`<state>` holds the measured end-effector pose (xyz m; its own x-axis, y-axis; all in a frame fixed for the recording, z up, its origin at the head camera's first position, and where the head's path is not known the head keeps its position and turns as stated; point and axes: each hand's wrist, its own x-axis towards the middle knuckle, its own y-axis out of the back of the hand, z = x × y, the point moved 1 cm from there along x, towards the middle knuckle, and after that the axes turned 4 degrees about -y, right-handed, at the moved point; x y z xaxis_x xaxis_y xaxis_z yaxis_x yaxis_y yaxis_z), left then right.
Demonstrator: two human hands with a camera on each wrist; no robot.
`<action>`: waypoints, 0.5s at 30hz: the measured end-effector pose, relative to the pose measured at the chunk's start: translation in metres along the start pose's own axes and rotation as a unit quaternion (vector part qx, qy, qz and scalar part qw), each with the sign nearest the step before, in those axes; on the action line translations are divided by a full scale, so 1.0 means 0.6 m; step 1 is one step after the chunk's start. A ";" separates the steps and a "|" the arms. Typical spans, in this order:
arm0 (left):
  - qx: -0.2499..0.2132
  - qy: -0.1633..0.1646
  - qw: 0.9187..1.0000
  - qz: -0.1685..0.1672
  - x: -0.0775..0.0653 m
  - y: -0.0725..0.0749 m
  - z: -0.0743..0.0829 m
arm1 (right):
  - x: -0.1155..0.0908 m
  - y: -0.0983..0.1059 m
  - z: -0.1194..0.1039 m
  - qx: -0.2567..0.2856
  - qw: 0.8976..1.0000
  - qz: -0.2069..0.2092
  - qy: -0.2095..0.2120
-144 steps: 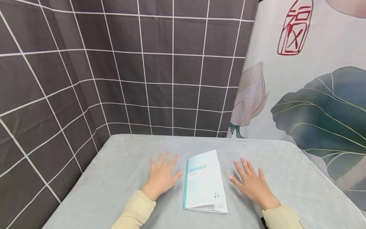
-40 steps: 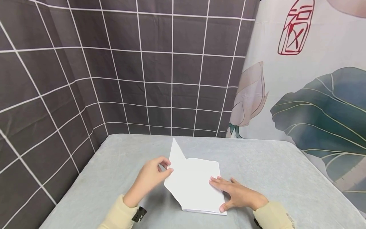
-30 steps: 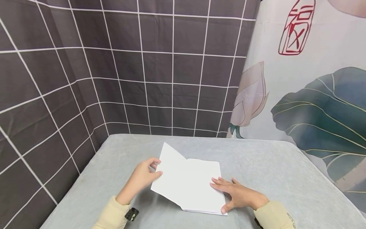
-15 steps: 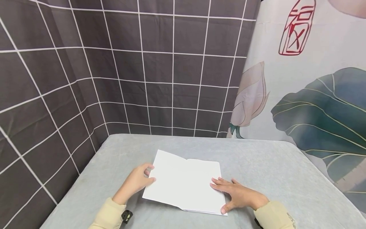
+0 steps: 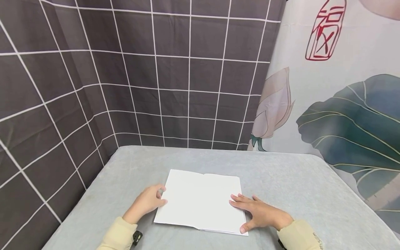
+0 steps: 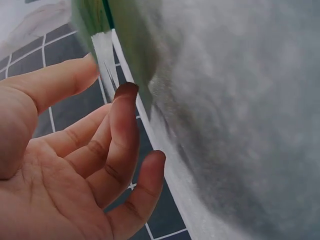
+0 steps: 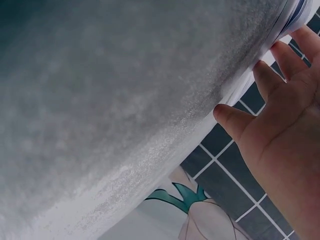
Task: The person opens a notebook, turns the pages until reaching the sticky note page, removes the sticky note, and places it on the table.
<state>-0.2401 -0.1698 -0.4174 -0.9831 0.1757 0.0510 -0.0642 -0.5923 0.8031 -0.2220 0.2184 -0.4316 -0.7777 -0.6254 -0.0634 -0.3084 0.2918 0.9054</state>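
A notebook (image 5: 201,201) lies spread on the table in the head view, both visible pages blank white. My left hand (image 5: 147,199) holds its left edge between thumb and curled fingers. In the left wrist view the green cover and page edges (image 6: 104,55) show between the thumb and the index finger. My right hand (image 5: 257,211) rests on the right edge of the right-hand page with fingers spread and fairly straight. The right wrist view shows only a strip of the notebook (image 7: 295,17) at the fingertips of that hand.
A grey cloth-covered table (image 5: 306,187) carries the notebook. Behind it and to the left hangs a dark curtain (image 5: 172,76) with a white grid. On the right is a pale curtain (image 5: 353,41) printed with a lotus bud and leaf.
The notebook was closed at first, with hands apart beside it. Its left side has since swung leftward and down with my left hand; my right hand has come onto the right page.
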 end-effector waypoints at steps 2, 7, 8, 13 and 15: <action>0.003 -0.001 1.000 -0.006 -0.001 -0.002 -0.003 | 0.000 0.000 -0.001 -0.002 1.000 0.002 -0.004; 0.022 -0.003 1.000 -0.013 -0.003 -0.003 -0.001 | 0.001 0.001 -0.001 -0.012 1.000 0.012 -0.002; 0.028 -0.004 1.000 -0.013 -0.003 -0.003 0.000 | 0.001 0.001 0.000 -0.013 1.000 0.014 0.000; 0.051 -0.004 0.999 -0.016 -0.004 -0.002 0.006 | 0.001 0.002 0.001 -0.007 1.000 0.012 0.001; 0.055 -0.003 0.998 -0.018 -0.005 -0.002 0.008 | 0.002 0.003 0.001 -0.001 1.000 0.010 0.000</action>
<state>-0.2364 -0.1658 -0.4157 -0.9795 0.2000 0.0240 -0.0802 -0.4965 0.8643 -0.2237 0.2184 -0.4302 -0.7843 -0.6188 -0.0447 -0.2912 0.3034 0.9073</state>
